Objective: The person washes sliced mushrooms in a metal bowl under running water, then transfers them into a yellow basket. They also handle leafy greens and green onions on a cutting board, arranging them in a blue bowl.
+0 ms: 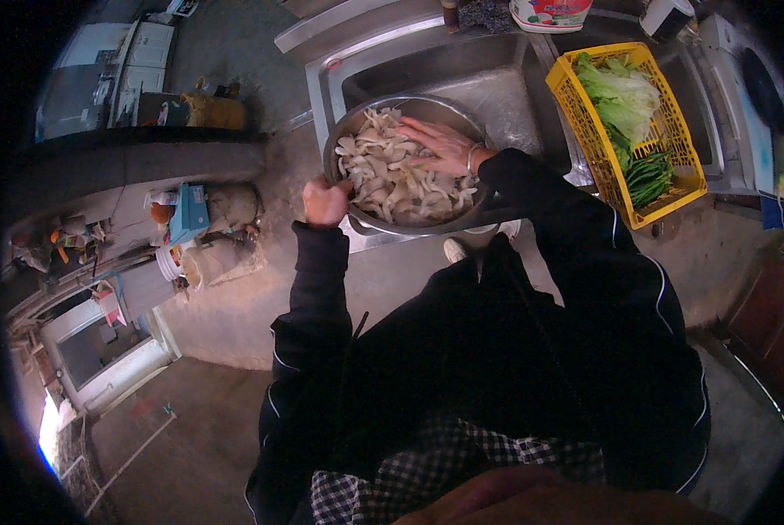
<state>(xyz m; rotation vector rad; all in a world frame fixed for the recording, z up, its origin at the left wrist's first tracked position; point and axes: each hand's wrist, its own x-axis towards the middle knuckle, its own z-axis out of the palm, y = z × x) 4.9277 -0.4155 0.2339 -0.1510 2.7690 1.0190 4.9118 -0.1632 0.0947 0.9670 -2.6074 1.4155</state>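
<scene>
A wide metal basin full of torn oyster mushrooms is at the near left part of a stainless-steel sink. My left hand grips the basin's left rim, its fingers curled over the edge. Palm down, my right hand lies on top of the mushrooms with its fingers stretched out and slightly apart. A bracelet circles that wrist. The basin's underside is hidden, so I cannot tell what it rests on.
Right of the basin, a yellow plastic crate bridges the sink, holding leafy lettuce and long green vegetables. A red-and-white container stands behind the sink. Buckets and a blue box are at the left.
</scene>
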